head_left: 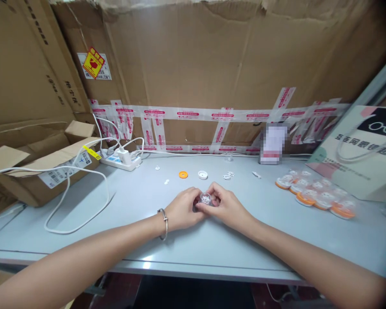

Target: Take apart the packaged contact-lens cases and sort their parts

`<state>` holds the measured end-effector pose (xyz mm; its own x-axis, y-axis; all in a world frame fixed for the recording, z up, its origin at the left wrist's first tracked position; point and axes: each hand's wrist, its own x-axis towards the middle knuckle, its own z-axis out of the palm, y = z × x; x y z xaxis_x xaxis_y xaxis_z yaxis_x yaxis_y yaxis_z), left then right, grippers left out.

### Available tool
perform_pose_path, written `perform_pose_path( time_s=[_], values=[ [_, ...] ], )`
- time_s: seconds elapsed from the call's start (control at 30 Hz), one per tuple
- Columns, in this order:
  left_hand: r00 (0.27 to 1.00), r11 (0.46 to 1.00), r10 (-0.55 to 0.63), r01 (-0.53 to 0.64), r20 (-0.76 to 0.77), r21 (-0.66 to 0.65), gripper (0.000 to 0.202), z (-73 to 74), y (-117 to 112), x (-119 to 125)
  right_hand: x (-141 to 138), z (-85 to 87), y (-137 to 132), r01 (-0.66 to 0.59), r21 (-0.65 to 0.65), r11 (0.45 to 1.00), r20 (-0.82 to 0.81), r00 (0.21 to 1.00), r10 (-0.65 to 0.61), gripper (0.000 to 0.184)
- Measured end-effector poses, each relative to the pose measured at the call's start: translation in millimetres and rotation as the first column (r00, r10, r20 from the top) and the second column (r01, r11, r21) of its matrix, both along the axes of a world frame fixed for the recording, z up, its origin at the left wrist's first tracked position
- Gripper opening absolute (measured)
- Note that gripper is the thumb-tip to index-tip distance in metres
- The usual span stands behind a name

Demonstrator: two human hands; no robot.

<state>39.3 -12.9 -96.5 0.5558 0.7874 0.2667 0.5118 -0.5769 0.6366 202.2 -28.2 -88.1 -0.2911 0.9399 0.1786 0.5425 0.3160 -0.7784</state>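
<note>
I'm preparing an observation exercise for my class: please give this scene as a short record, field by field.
Left hand: holds clear cup; bracelet on wrist
Right hand: holds the same cup
Beyond hands: orange disc, white disc
Right side: clear-topped pieces, some with orange bases
Left side: power strip, open cardboard box
Surface: pale table

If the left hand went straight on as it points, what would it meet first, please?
Past the clear plastic shell in its grip, the left hand would likely meet the right hand; depth is unclear.
</note>
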Motion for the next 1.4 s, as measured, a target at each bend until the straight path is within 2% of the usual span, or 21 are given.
perform_pose_path(
  time_s=[0.1,0.23,0.43,0.5,0.57,0.63,0.7,0.77,0.83,0.9,1.0,1.1,1.2,1.3,1.4],
  values=[
    [0.999,0.999,-0.028,0.029,0.023,-0.037,0.012,0.5,0.4,0.7,0.7,1.1,1.2,-0.064,0.003,0.998,0.012,0.998,0.064,0.020],
    [0.997,0.993,-0.053,0.059,0.056,-0.099,0.017,-0.1,3.4,-0.7,5.6,2.2,4.3,-0.127,0.044,0.991,0.076,0.989,0.124,0.014],
    [0.990,0.977,-0.114,0.126,0.079,-0.171,0.021,-1.6,8.3,-5.3,9.8,10.4,4.7,-0.298,0.092,0.950,0.230,0.935,0.271,0.013],
    [0.991,0.979,-0.108,0.120,0.078,-0.165,0.020,-1.2,7.4,-5.6,8.2,10.7,3.5,-0.237,0.103,0.966,0.282,0.938,0.201,0.022],
    [0.994,0.979,-0.083,0.096,0.077,-0.178,0.020,0.1,5.6,-4.8,5.7,9.6,2.2,-0.118,0.110,0.987,0.320,0.944,0.077,0.033],
    [0.995,0.975,-0.058,0.074,0.079,-0.209,0.021,1.9,3.9,-3.4,3.6,9.2,0.9,-0.046,0.091,0.995,0.314,0.949,0.015,0.033],
    [0.995,0.973,-0.054,0.071,0.082,-0.220,0.022,3.4,3.2,-2.2,3.1,11.3,-0.6,-0.081,0.061,0.995,0.289,0.956,0.060,0.023],
    [0.995,0.977,-0.062,0.077,0.082,-0.200,0.022,3.7,3.5,-1.7,4.4,15.0,-1.9,-0.167,0.074,0.983,0.285,0.948,0.140,0.014],
    [0.994,0.979,-0.065,0.081,0.087,-0.187,0.022,2.7,4.4,-1.8,6.5,17.8,-2.6,-0.219,0.116,0.969,0.299,0.938,0.176,0.015],
    [0.994,0.977,-0.062,0.079,0.095,-0.197,0.023,0.9,5.0,-2.0,7.4,17.5,-2.4,-0.182,0.133,0.974,0.309,0.941,0.134,0.025],
    [0.994,0.972,-0.051,0.072,0.101,-0.224,0.026,-1.2,4.8,-1.5,5.4,11.7,-1.8,-0.079,0.079,0.994,0.310,0.949,0.050,0.033],
    [0.993,0.972,-0.044,0.068,0.111,-0.226,0.023,-1.6,4.6,-1.0,2.1,7.1,-3.0,-0.099,0.015,0.995,0.251,0.963,0.093,0.022],
    [0.991,0.974,-0.050,0.077,0.127,-0.212,0.020,-2.0,5.3,-1.4,2.2,7.4,-4.8,-0.164,0.072,0.984,0.235,0.961,0.143,0.014],
    [0.987,0.965,-0.060,0.097,0.152,-0.245,0.023,-3.5,6.2,-2.1,4.9,7.6,-4.1,-0.161,0.098,0.982,0.215,0.967,0.137,0.027],
    [0.986,0.960,-0.046,0.088,0.158,-0.267,0.031,-5.2,6.5,-1.5,6.5,4.3,-0.8,-0.064,0.059,0.996,0.201,0.978,0.051,0.039]
  ],
)
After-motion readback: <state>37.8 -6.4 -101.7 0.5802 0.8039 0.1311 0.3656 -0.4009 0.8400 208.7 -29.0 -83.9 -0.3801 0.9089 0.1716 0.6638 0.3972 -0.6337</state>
